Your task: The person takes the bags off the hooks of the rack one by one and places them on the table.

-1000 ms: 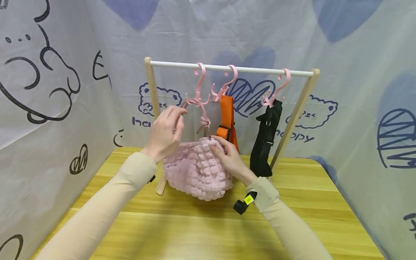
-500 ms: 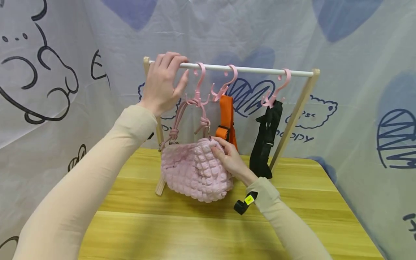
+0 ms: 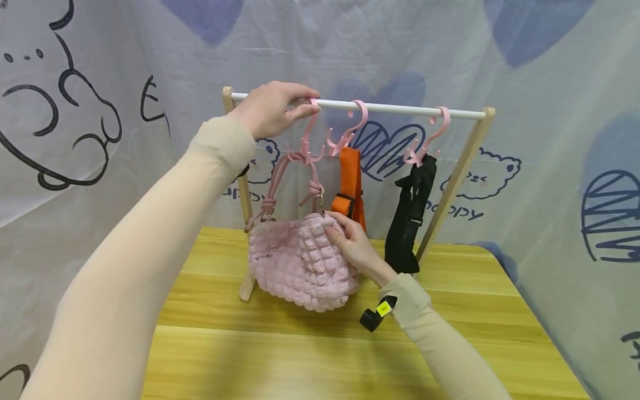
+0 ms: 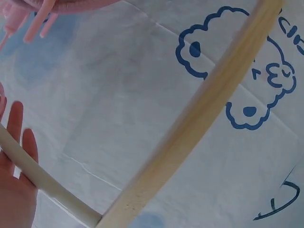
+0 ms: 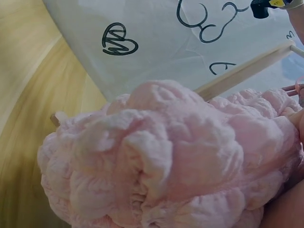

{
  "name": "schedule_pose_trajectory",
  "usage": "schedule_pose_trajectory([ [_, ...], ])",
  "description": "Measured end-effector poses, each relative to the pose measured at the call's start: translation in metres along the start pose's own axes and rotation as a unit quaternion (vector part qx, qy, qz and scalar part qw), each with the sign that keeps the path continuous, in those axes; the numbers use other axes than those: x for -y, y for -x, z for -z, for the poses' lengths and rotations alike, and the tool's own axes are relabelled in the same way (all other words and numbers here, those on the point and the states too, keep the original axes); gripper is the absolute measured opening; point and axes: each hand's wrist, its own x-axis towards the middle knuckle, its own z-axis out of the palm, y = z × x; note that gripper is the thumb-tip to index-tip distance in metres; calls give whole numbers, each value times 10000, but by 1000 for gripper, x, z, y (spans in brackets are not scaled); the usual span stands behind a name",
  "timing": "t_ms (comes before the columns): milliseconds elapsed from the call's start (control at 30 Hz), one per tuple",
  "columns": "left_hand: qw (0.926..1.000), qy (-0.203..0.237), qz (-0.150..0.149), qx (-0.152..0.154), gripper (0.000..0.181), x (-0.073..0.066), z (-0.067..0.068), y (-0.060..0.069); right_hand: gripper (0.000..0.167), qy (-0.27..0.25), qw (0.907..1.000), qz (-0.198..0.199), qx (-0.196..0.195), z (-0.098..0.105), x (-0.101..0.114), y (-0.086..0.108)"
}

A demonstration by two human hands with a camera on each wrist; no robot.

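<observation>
Backdrop: white fabric sheeting (image 3: 280, 50) printed with blue hearts and line-drawn bears, behind and to the sides of one yellow wood-grain desk (image 3: 280, 361). On the desk, one garment-type rack: pale wooden legs (image 3: 461, 172), white horizontal rod (image 3: 400, 109).

Item 1: puffy, pale-pink quilted fabric bag (image 3: 300, 261), at the left part of the rack as the head view shows it; suspended by a knotted pink cord handle (image 3: 275, 180) from the leftmost pink plastic multi-prong hook (image 3: 306, 139). Whether its underside touches the desk cannot be told.

Item 2: bright orange strap (image 3: 350, 172) with black buckle, on the middle pink plastic hook (image 3: 345, 143); partly behind the bag.

Item 3: folded black strap-like fabric article (image 3: 409, 222), on the rightmost pink plastic hook (image 3: 441, 132).

Person, beige sleeves (image 3: 150, 239). Left hand (image 3: 272, 108): above the bag, fingers over the rod; its grip is a thumb-and-forefinger pinch at the top of the leftmost hook. Right hand (image 3: 355, 244): its grip is clamped on the bag's upper right corner, thumb on the near face. Right wrist: black camera (image 3: 370, 320), yellow label.
</observation>
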Motion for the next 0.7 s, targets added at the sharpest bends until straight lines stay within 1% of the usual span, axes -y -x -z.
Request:
schedule_pose_trajectory([
  [100, 9995, 251, 169, -11, 47, 1, 1, -2, 42, 195, 9998, -36, -36, 2, 2, -1],
  [200, 9990, 345, 270, -85, 44, 3, 0, -3, 44, 566, 9983, -90, -97, 3, 5, -2],
  [267, 9988, 350, 302, -147, 43, 3, 0, -4, 45, 940, 9954, -68, -191, 3, 8, -1],
  [367, 9985, 373, 321, -222, 41, 3, 0, -5, 48, 1605, 9863, 95, -383, 2, 13, 0],
  [467, 9983, 375, 325, -291, 40, 2, 0, -6, 53, 2095, 9758, 300, -551, -1, 18, 2],
  [567, 9978, 443, 327, -376, 37, 2, -1, -8, 59, 2355, 9684, 493, -657, -4, 22, 2],
  [700, 9970, 514, 336, -461, 35, 1, -2, -9, 62, 2518, 9610, 739, -874, -8, 29, -3],
])
